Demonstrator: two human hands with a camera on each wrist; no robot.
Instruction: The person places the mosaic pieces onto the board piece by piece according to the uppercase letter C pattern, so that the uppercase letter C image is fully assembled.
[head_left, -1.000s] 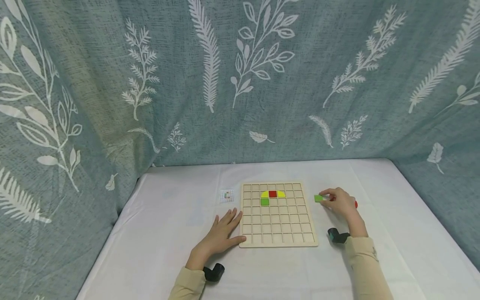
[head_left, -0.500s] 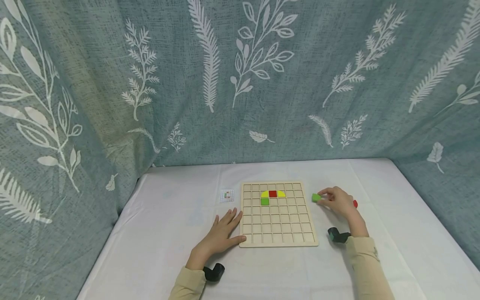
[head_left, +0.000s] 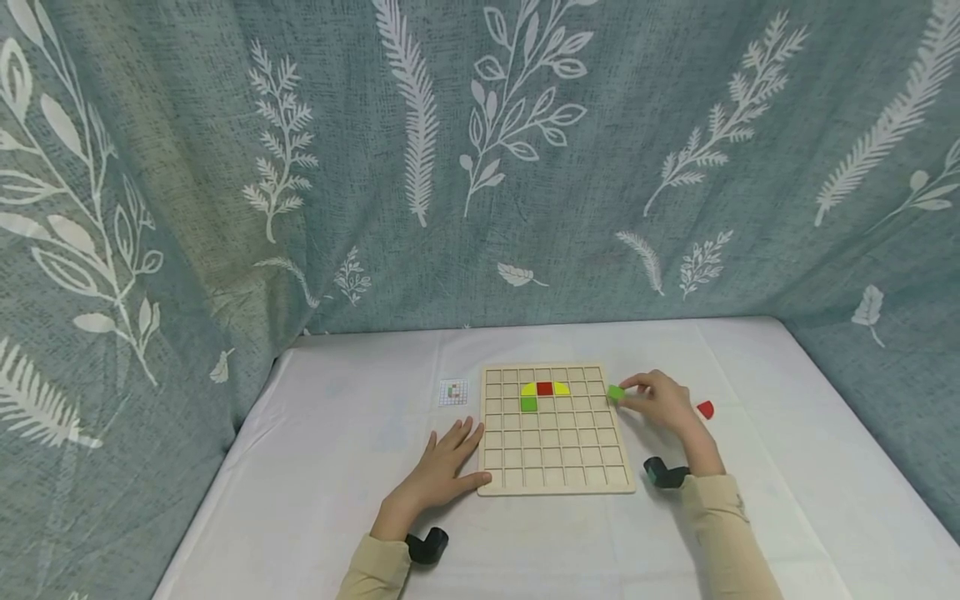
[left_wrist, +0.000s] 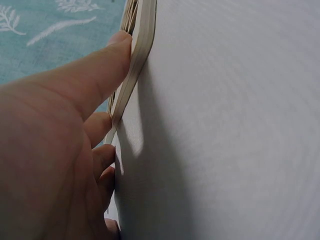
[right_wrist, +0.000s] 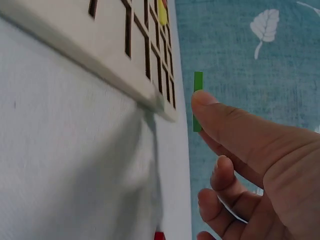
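Note:
My right hand (head_left: 662, 403) pinches a thin green square tile (right_wrist: 198, 80) between thumb and fingers, held up off the cloth at the right edge of the wooden grid board (head_left: 557, 483). On the board's upper rows lie a red square tile (head_left: 544, 388), a yellow quarter-round tile (head_left: 529, 389) to its left, another yellow tile (head_left: 561, 389) to its right, and a green square (head_left: 529, 404) below the left yellow one. Spread flat, my left hand (head_left: 441, 473) rests at the board's left edge, its thumb (left_wrist: 117, 55) on the rim.
A small printed grid card (head_left: 453, 392) lies left of the board. A red rounded piece (head_left: 705, 409) sits on the white tablecloth (head_left: 315, 467) behind my right hand. A patterned blue-green curtain (head_left: 480, 250) hangs around the table.
My right hand has lifted the green tile off the cloth and carried it left to the board's edge, uncovering the red piece. The left hand has stayed in place.

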